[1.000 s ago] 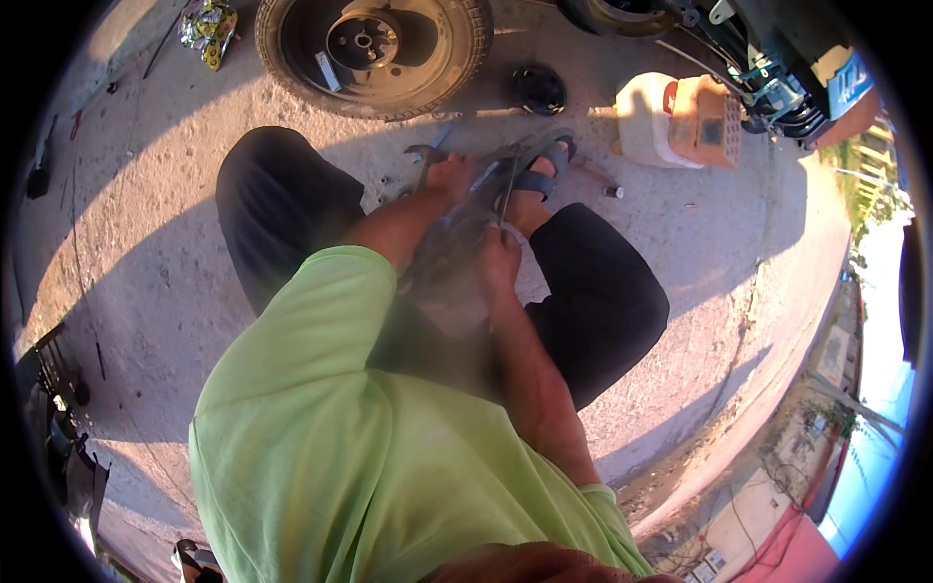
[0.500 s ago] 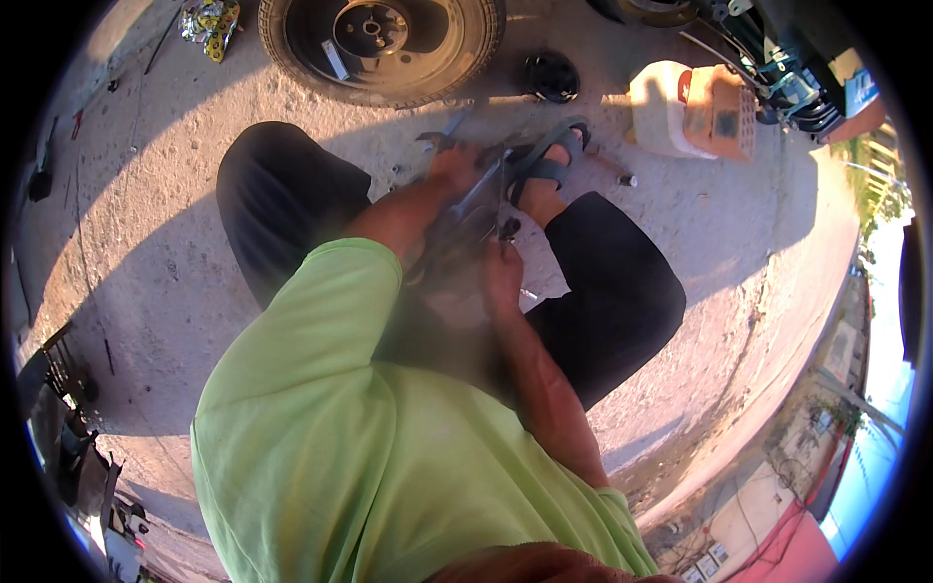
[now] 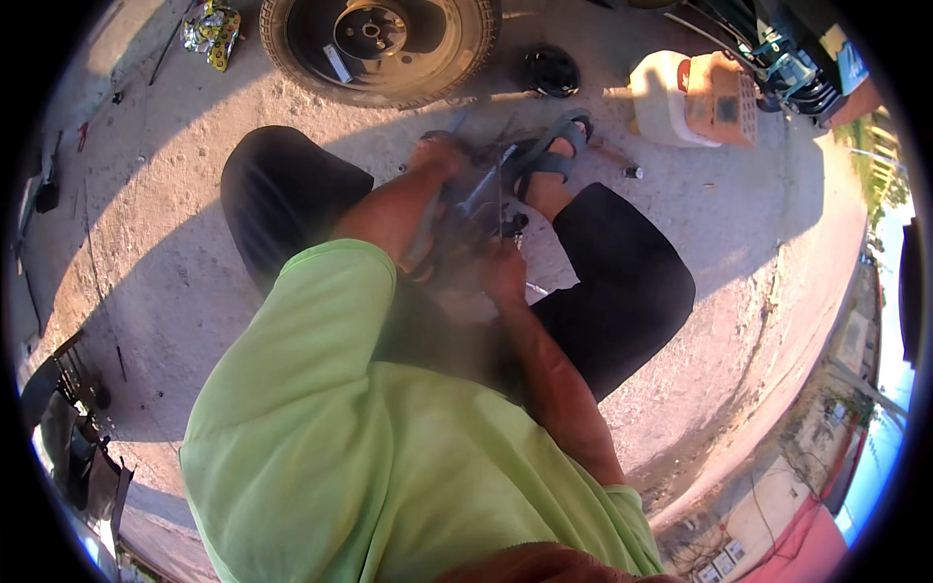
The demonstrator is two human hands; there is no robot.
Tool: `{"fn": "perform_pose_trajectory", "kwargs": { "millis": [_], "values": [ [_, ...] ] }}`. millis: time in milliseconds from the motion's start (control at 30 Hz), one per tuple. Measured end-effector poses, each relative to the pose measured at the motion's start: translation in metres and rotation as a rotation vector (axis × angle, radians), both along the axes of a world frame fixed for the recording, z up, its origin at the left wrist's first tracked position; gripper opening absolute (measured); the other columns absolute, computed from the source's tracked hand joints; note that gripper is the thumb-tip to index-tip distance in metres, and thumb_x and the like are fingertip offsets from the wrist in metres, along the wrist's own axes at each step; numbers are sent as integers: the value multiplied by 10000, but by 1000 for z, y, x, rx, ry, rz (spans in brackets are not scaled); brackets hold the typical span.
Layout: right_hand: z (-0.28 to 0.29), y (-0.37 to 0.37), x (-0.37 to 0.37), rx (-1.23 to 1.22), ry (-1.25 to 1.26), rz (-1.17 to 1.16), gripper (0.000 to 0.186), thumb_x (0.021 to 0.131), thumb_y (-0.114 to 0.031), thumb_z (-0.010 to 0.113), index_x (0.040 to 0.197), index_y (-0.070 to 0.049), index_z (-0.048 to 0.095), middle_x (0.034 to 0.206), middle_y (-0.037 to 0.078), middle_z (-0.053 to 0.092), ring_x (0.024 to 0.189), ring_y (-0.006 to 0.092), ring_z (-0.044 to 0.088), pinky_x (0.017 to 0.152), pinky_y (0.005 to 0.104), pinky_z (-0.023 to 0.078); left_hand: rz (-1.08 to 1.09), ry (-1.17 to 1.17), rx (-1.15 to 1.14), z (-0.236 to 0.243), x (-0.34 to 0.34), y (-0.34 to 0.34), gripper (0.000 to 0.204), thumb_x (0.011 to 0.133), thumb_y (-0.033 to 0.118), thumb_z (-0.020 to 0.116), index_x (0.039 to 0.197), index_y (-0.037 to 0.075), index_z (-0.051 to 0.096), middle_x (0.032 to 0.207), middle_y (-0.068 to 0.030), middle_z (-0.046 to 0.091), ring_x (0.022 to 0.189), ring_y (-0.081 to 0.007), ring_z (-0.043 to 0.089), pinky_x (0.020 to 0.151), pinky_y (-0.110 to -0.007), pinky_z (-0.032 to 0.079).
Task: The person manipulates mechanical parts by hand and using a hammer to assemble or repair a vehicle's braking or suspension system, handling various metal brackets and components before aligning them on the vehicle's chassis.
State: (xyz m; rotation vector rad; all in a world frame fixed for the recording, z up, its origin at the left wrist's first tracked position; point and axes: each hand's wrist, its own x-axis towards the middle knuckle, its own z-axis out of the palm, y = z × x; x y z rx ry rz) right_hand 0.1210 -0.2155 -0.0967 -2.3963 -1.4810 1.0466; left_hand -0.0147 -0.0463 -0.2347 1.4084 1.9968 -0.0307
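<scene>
Low between my bent legs sits a dark mechanical part [image 3: 465, 225], blurred and partly covered by my arms. My left hand [image 3: 439, 155] is closed at its far side, and what the fingers hold is hidden. A silvery wrench [image 3: 478, 194] lies slantwise across the part, between my two hands. Nearer to me, my right hand [image 3: 503, 274] is closed at the lower end of a thin metal rod [image 3: 501, 199] that points away from me. Just beyond its fingers is a small black piece [image 3: 518, 225]. My sandalled right foot [image 3: 549, 165] rests beside the part.
A wheel with a tyre [image 3: 379, 92] lies flat ahead, a small pale rectangular object [image 3: 337, 63] on it. Right of it are a round black part [image 3: 552, 72], a whitish container [image 3: 661, 102] and an orange-brown block [image 3: 721, 100]. A small metal cylinder [image 3: 634, 173] lies near my foot.
My left hand has shifted a little left and away from me, and the open wrench jaw that showed beside it is now covered. My right hand stays almost in place.
</scene>
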Motion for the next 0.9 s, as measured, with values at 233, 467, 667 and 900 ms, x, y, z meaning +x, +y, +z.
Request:
{"fn": "perform_pose_trajectory", "kwargs": {
  "millis": [233,467,667,900],
  "values": [
    [-4,-7,3,60,-22,148,219,905,-226,557,904,-19,626,928,259,650,859,447,649,794,550,507,-569,-284,-234,-65,-41,7,424,845,372,621,1147,87,706,1103,-163,705,1041,-326,681,912,-420,526],
    [-30,-21,11,260,-203,596,201,888,-183,549,978,-30,642,888,201,631,759,371,678,689,503,555,-501,-147,-31,114,-46,65,274,814,167,557,934,-35,698,849,-185,722,813,-300,724,769,-416,544],
    [-20,-14,1,39,-199,425,205,868,-209,594,893,-32,693,896,203,680,870,393,687,752,488,554,-260,-381,72,271,-51,31,464,864,208,536,1238,-60,474,872,-243,699,766,-326,721,722,-441,548],
    [-60,-16,8,71,-60,254,250,939,-217,524,1001,-12,652,938,233,671,933,446,660,810,500,543,-506,-198,427,225,-52,5,481,926,252,546,1297,-37,442,1011,-326,648,1008,-467,643,896,-516,487]
  ]
}}
